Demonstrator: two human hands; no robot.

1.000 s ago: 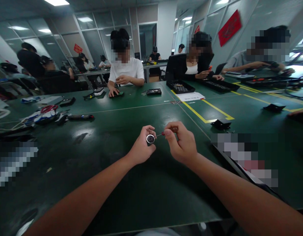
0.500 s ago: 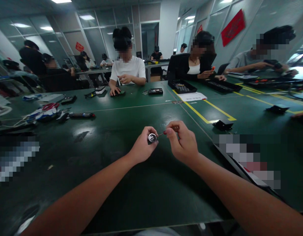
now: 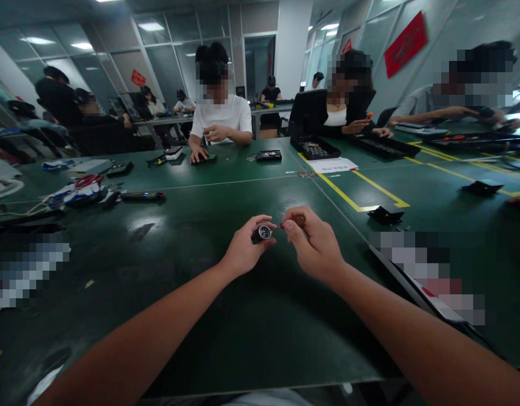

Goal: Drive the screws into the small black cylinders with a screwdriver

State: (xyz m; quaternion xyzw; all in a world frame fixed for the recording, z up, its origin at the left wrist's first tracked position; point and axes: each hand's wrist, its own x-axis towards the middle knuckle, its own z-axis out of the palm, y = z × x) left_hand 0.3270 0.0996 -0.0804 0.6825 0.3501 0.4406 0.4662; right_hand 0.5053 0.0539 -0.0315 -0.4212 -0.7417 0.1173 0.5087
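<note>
The left hand (image 3: 243, 251) pinched a small round metal part (image 3: 264, 232) between thumb and fingertips, holding it just above the green table (image 3: 209, 316), near its middle and close in front of the person. The right hand (image 3: 316, 245) was closed in a pinch around the handle of a small screwdriver (image 3: 285, 225), whose thin shaft met the face of the round part. Judging by this, the work on the part seemed to be under way rather than finished: the tool tip was at the part, and neither had been put down. Whether a screw sat under the tip could not be told, as it was too small to see. The screwdriver's long axis ran nearly level, pointing from the right hand toward the left, with its tip at the part. The round part's open, shiny face was turned up and toward the camera. Other people worked at the far side of the table.
</note>
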